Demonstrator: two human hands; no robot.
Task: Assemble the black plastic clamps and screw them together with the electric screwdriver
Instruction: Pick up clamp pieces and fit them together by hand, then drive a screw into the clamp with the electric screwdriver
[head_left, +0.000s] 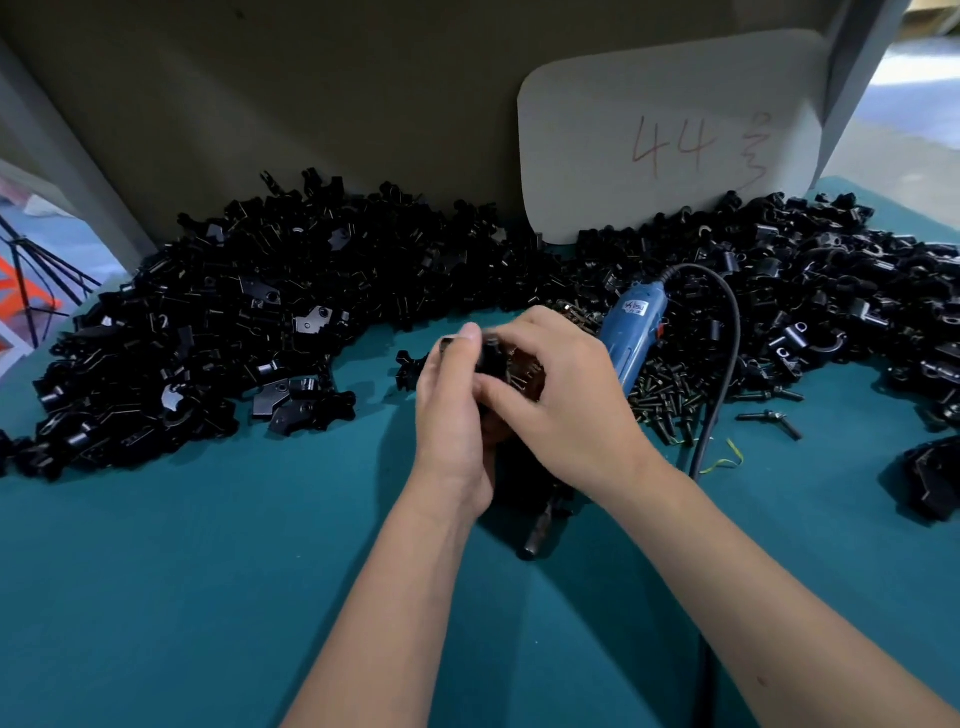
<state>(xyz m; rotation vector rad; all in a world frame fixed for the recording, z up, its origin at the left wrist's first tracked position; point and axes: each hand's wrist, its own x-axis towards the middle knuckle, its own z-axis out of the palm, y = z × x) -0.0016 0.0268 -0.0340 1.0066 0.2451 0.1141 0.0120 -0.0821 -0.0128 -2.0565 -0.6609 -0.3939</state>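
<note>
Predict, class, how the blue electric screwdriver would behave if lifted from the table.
The electric screwdriver looks rigid and probably fairly heavy. Its rounded body might roll if nudged. Its black cord curves loosely, so it would likely trail and drag.

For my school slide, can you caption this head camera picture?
Both hands, left hand and right hand, hold a black clamp part beside a blue electric screwdriver.
</note>
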